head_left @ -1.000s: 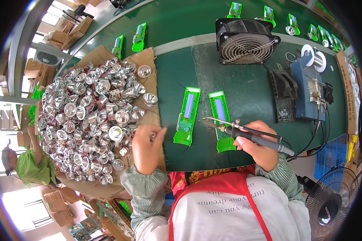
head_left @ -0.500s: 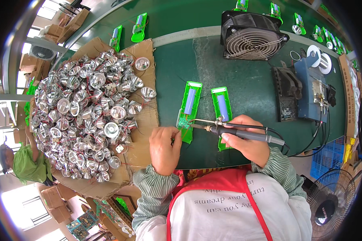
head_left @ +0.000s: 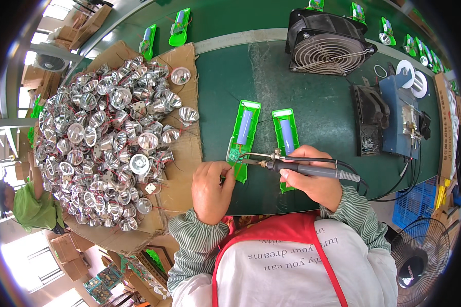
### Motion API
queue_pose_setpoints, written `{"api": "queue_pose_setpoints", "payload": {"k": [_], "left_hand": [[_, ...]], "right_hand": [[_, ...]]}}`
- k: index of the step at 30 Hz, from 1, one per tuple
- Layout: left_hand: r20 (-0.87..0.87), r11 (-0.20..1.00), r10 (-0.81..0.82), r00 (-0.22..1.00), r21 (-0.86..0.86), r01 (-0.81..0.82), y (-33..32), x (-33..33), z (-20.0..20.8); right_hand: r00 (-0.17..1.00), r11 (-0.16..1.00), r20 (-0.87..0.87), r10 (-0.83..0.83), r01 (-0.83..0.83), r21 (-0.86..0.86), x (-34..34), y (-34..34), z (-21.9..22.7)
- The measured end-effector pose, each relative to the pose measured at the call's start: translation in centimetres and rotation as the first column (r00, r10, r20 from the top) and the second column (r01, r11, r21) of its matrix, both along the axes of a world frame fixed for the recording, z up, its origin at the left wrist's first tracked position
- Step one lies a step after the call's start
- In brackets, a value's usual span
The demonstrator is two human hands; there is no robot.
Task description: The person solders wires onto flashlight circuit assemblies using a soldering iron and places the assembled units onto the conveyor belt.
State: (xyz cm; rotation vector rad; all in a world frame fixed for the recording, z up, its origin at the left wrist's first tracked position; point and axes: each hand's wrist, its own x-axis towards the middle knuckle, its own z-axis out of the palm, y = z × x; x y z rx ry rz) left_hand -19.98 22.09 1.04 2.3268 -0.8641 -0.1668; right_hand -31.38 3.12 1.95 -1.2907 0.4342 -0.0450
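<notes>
My right hand (head_left: 315, 176) is wrapped round a grey-handled soldering iron (head_left: 310, 170) with a thin metal solder-feed tube along its top. The iron's tip reaches the small green circuit board (head_left: 235, 155) in a bright green plastic casing (head_left: 253, 110). A blue cylindrical battery (head_left: 245, 128) lies in the upper part of that casing. My left hand (head_left: 210, 192) is closed beside the board, fingertips pinched together; what they hold is hidden. A second green casing (head_left: 278, 123) with its own battery (head_left: 289, 137) lies to the right, partly behind the iron and my right hand.
A heap of silver reflector cups (head_left: 102, 143) with red wires covers cardboard (head_left: 184, 148) at left. A black fan (head_left: 328, 46) stands far; a blue-grey soldering station (head_left: 397, 112) with solder reels (head_left: 419, 84) sits right. More casings (head_left: 179, 28) lie along the far strip. Cables trail from the iron.
The whole view has shifted slightly. Both hands keep nearly the same pose, with the iron's tip still at the circuit board.
</notes>
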Motion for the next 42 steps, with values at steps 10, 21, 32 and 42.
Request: {"api": "queue_pose_setpoints", "payload": {"k": [10, 21, 32, 42], "left_hand": [[0.046, 0.999, -0.027, 0.999, -0.016, 0.027, -0.1, 0.1, -0.2], [0.039, 0.998, -0.012, 0.999, 0.063, 0.009, 0.3, -0.7, 0.2], [0.24, 0.999, -0.025, 0.97, 0.044, 0.015, 1.7, -1.1, 0.1], [0.067, 0.998, 0.051, 0.996, -0.049, -0.047, 0.5, -0.8, 0.9]], "right_hand": [[0.998, 0.998, 0.033, -0.056, 0.057, -0.02, -0.4, -0.3, 0.7], [0.995, 0.994, 0.072, -0.073, 0.078, -0.079, -1.9, -0.8, 1.1], [0.988, 0.992, 0.136, -0.07, 0.084, -0.099, -2.3, -1.0, 0.8], [0.99, 0.989, 0.136, -0.045, 0.063, -0.136, -1.9, -0.7, 0.7]]}}
